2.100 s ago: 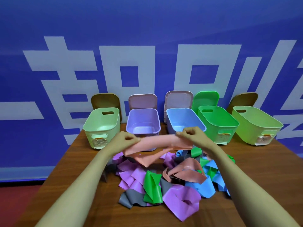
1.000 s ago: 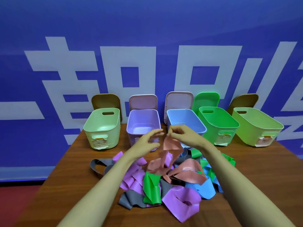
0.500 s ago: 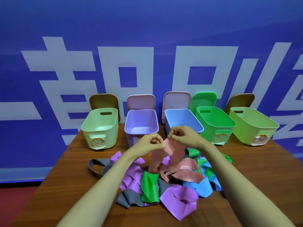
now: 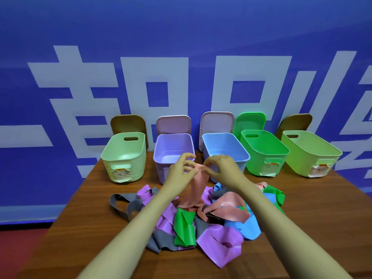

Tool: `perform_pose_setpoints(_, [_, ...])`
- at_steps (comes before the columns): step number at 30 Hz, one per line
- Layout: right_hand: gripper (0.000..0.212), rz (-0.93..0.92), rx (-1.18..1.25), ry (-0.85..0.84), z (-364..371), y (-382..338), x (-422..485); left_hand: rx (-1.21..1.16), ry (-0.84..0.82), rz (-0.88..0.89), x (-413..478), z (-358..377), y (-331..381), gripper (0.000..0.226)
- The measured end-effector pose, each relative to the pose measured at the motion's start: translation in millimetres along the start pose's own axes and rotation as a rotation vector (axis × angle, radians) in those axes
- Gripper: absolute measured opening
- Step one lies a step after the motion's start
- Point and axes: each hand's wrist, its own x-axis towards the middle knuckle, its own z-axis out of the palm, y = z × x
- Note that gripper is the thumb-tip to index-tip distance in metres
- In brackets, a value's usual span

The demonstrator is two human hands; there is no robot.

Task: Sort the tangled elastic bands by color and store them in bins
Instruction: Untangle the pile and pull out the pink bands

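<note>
Now: both hands pinch one salmon band above the heap

Nearest the camera, two bare forearms reach fwd over the wooden table (image 4: 76, 234). Btwn and under them lies the tangled pile. A purple band (image 4: 221, 244) is at the front edge, w/ a green band (image 4: 185, 228) folded just behind it. A grey band (image 4: 159, 241) shows beside the L forearm and a blue band (image 4: 249, 228) lies to the R. A grey loop (image 4: 124, 204) sticks out on the L side, flat on the wood. A second salmon band (image 4: 229, 210) lies curled over the blue one, and another green piece (image 4: 275, 195) sits at the pile's far R edge.

Above the middle of the pile the salmon band (image 4: 196, 190) hangs down, its lower end touching the heap. L hand (image 4: 181, 170) pinches its top edge w/ thumb and curled fingers. R hand (image 4: 223, 168) pinches the same edge just beside it, thumb vs forefinger, other fingers bent. The two hands nearly touch.

Behind them stand five open bins in a row, L to R:
- pale green bin (image 4: 124, 158)
- lilac bin (image 4: 173, 139)
- blue bin (image 4: 221, 141)
- green bin (image 4: 263, 158)
- yellow-green bin (image 4: 308, 158)

The hands sit in front of the lilac and blue ones. A lid leans upright behind each bin, same order:
- brown lid (image 4: 127, 123)
- pink lid (image 4: 173, 123)
- pale pink lid (image 4: 217, 121)
- green lid (image 4: 249, 121)
- second brown lid (image 4: 295, 123)

Farthest back is a blue wall (image 4: 181, 37) w/ big white characters.
</note>
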Motion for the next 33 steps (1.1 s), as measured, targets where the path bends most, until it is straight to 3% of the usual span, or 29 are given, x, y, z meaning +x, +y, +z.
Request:
perform_pose_setpoints(3, [0.008,-0.048,0.05,0.069,-13,-6,5,0.026,0.03,0.045,1,-1,1,0.041])
perform_pose_setpoints(6, [0.007,-0.084,0.097,0.085,-32,-14,15,0.115,-0.065,0.14,11,-6,6,0.043])
perform_pose_setpoints(9, [0.01,-0.099,0.15,0.138,-55,-24,29,-0.083,-0.148,0.026,23,-8,27,0.039])
perform_pose_setpoints(14, [0.012,-0.06,0.197,0.246,-84,-35,56,-0.22,-0.208,-0.083,28,-5,44,0.006])
perform_pose_setpoints(22, [0.012,0.141,0.3,0.369,-96,-18,68,-0.112,-0.273,-0.226,10,-32,-1,0.003])
perform_pose_setpoints(28, [0.012,0.241,0.374,0.369,-83,0,60,0.101,-0.308,-0.256,-5,-60,-31,0.013])
perform_pose_setpoints(31, [0.009,0.303,0.341,0.295,-65,11,54,0.155,-0.298,-0.296,-12,-73,-46,0.041])
perform_pose_setpoints(33, [0.004,0.342,0.323,0.255,-50,17,47,0.194,-0.296,-0.32,-19,-80,-49,0.043])
